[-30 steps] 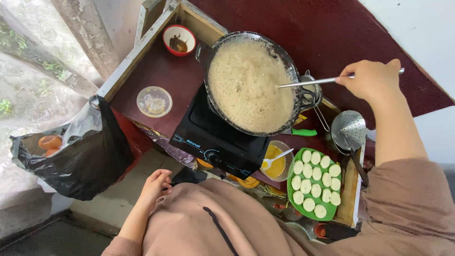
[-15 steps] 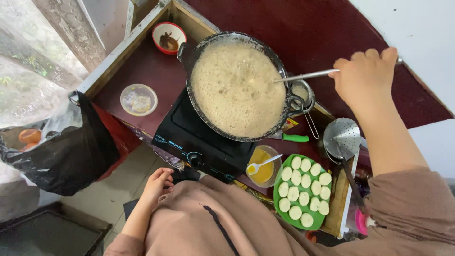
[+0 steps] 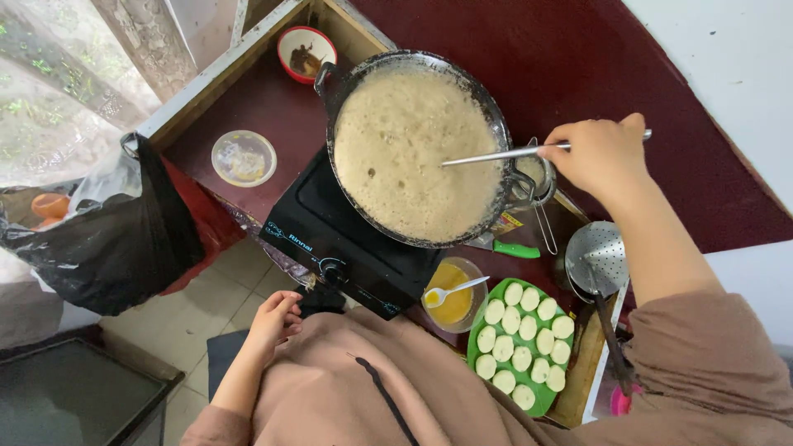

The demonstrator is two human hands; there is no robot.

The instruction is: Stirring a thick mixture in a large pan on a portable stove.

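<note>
My right hand (image 3: 601, 154) grips the metal handle of a long utensil (image 3: 496, 154) whose far end dips into the foaming oil of a big black wok (image 3: 415, 147). The wok sits on a black single-burner stove (image 3: 347, 239). My left hand (image 3: 274, 320) rests low against my brown clothing, fingers loosely curled, holding nothing. A green plate (image 3: 522, 345) of several pale round dough pieces lies near my right elbow. Beside it stands a clear bowl of yellow liquid (image 3: 452, 304) with a white spoon in it.
A perforated metal skimmer (image 3: 596, 258) and a green-handled knife (image 3: 505, 247) lie right of the stove. A red bowl (image 3: 306, 53) and a lidded clear tub (image 3: 243, 158) sit on the dark red counter. A black plastic bag (image 3: 116, 239) hangs at the left.
The view has shifted, so the wok sits further left in frame. My right hand with the utensil has moved lower and closer to the wok. My left hand stays at my lap.
</note>
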